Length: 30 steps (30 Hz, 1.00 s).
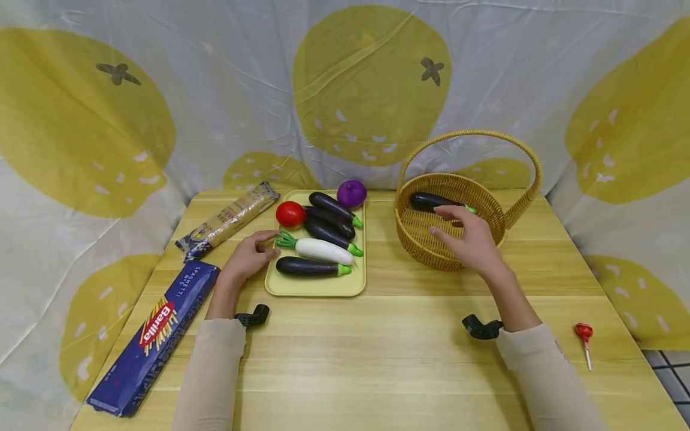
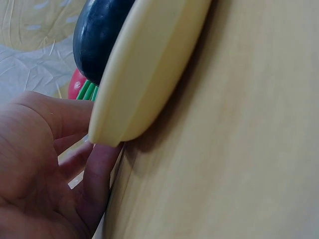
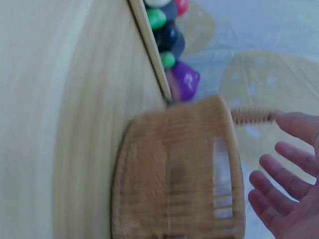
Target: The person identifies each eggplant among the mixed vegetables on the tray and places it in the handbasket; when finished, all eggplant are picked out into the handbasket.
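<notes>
At the left rim of the pale yellow tray (image 1: pixel 315 290), my left hand (image 1: pixel 249 257) holds the edge, with fingers on both sides of the rim in the left wrist view. Nearest its fingertips are the green leaves of a white radish (image 1: pixel 323 251). The tray also bears several dark eggplants (image 1: pixel 308 267), a red tomato (image 1: pixel 290 214) and a purple onion (image 1: pixel 351 194). Over the near side of a wicker basket (image 1: pixel 426 248), my right hand (image 1: pixel 470 239) hangs with spread fingers and nothing in them. One eggplant (image 1: pixel 426 201) lies inside the basket, its green end partly hidden behind that hand.
A blue spaghetti box (image 1: pixel 156 338) and a clear-and-blue pasta packet (image 1: pixel 230 220) lie left of the tray. A red lollipop (image 1: pixel 584 331) is at the table's right. The basket's tall handle (image 1: pixel 471 132) arches up before the lemon-patterned cloth (image 1: pixel 372 84).
</notes>
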### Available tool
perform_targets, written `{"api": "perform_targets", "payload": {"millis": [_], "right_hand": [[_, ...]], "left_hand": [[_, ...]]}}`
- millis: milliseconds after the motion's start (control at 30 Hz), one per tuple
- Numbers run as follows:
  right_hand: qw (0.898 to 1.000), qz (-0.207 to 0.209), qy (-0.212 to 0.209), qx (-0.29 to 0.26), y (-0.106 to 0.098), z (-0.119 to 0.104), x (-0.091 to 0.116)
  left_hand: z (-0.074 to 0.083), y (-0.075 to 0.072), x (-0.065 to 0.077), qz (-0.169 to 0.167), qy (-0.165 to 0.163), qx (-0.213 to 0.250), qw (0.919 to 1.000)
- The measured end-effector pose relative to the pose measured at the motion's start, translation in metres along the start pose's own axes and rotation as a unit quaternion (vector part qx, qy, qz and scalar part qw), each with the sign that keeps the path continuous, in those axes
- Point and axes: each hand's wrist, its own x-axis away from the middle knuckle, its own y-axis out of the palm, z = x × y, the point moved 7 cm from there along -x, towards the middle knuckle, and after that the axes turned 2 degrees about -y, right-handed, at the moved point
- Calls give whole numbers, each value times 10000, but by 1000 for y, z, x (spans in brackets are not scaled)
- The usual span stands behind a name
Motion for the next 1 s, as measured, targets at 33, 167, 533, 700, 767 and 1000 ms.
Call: {"api": "perform_targets", "payload": {"millis": [33, 167, 533, 700, 767, 1000], "right_hand": [[10000, 0, -65, -17, 4, -4, 1], [9996, -93, -236, -141, 22, -17, 2], [9960, -605, -283, -602, 78, -46, -2], [9939, -771, -320, -717, 94, -55, -2], [9926, -858, -303, -801, 101, -57, -2], [9846, -1125, -111, -1334, 124, -63, 1]], "left_hand": [[0, 0, 0, -9, 8, 9, 10000], [1, 0, -1, -31, 18, 37, 10000], [0, 2, -4, -34, 1, 23, 10000], [0, 2, -3, -37, -17, 49, 10000], [1, 1, -2, -40, -10, 53, 10000], [2, 0, 0, -59, 27, 42, 10000]]}}
